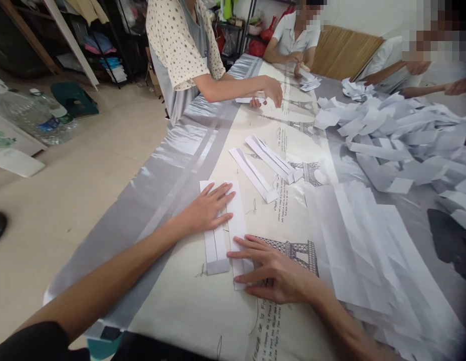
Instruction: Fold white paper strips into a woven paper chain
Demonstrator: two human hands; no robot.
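Observation:
Two folded white paper strips lie side by side in front of me on the printed tablecloth (173, 321). My left hand (205, 208) rests flat on the upper part of the left paper strip (217, 253), its fingertips reaching onto the right paper strip (236, 210). Near the lower end of that right strip, my right hand (268, 268) presses down with its fingers spread. Neither hand grips anything. Farther up the cloth lie two more folded strips (253, 175) (274, 159), apart from my hands.
A stack of flat white paper sheets (353, 245) lies to my right. Behind it spreads a large heap of folded paper pieces (398, 130). Across the table, a person in a dotted sleeve (184, 55) and other people handle paper. Plastic bottles (45, 115) stand on the floor at left.

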